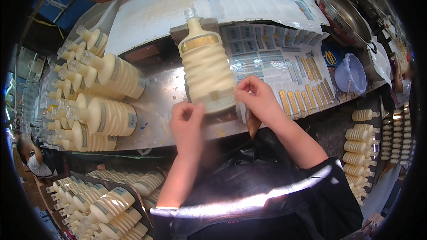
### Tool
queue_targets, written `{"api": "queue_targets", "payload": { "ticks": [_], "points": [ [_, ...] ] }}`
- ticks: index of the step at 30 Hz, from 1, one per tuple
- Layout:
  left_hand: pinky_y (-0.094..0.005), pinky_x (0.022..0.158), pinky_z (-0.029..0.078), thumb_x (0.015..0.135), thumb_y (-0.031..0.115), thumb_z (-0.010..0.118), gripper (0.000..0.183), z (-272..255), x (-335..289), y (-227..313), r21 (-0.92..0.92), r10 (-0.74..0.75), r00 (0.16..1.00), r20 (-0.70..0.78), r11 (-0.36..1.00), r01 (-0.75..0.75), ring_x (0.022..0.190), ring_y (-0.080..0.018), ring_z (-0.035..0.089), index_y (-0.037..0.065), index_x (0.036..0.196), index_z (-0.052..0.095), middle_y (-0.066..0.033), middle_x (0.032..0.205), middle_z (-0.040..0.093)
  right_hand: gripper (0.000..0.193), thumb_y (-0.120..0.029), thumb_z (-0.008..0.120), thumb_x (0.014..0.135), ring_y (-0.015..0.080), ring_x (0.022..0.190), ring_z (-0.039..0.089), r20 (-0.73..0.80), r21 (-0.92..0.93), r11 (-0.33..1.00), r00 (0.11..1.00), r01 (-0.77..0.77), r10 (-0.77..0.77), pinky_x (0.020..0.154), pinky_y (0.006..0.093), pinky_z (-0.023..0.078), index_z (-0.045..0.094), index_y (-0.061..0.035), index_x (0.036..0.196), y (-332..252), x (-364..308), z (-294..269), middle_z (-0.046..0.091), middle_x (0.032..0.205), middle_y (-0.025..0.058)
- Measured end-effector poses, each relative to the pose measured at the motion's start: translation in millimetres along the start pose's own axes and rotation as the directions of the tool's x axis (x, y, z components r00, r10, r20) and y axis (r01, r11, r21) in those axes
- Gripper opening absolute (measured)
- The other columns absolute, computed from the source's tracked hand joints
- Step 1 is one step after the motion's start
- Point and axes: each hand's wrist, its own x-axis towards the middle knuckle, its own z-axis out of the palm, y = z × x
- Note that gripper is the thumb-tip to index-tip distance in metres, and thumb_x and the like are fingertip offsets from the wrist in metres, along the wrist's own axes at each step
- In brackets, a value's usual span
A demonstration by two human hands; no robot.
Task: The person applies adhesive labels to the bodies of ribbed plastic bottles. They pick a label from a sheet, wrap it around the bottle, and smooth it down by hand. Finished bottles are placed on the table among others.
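A cream-coloured glass bottle [207, 69] with wavy sides lies in front of me, its clear neck pointing away. Gold trim rings its shoulder. Across the bottle near its base runs a greyish, see-through label strip [215, 101] with a small gold emblem. My left hand [187, 122] pinches at the strip's left end, fingers closed. At its right end, my right hand [258, 98] is closed in a similar pinch. The fingertips partly cover both ends. Under the bottle's neck sits a grey block [178, 33]. A brown pointed tool [252, 124] shows below my right hand.
Similar bottles [113, 78] crowd the table's left side. More fill a crate [111, 204] at lower left and stand in rows [356, 151] at right. Blue and gold label sheets [267, 66] lie beyond my right hand, near a lavender bucket [350, 74] and a metal pan [344, 15].
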Motion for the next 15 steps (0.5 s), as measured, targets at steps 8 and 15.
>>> {"api": "queue_targets", "payload": {
  "ticks": [8,15],
  "points": [
    [-0.0246,0.088,0.043,0.105,0.016,0.061,0.035,7.2,8.2,14.8,-0.203,-0.028,1.000,0.012,0.979,0.030,0.093,-0.0077,0.051,0.001,0.136,0.053,-0.0033,0.118,0.057,0.047,-0.030,0.068,0.096,0.0124,0.077,0.061,0.051,-0.133,0.987,0.994,-0.092,0.100,0.072,0.0284,0.051,0.062,-0.0027,0.134,-16.4,2.3,1.0,0.065,0.083,0.0063],
    [-0.0254,0.092,0.043,0.100,0.021,0.070,0.054,23.8,8.4,8.3,-0.057,0.029,0.999,0.038,0.998,-0.027,0.093,-0.0083,0.046,0.000,0.144,0.045,-0.0052,0.129,0.054,0.055,-0.038,0.076,0.089,0.0151,0.072,0.065,0.088,-0.162,0.979,0.987,-0.120,0.136,0.068,0.0325,0.054,0.066,-0.0035,0.131,-17.5,5.5,7.1,0.070,0.081,0.0091]
  ]
}}
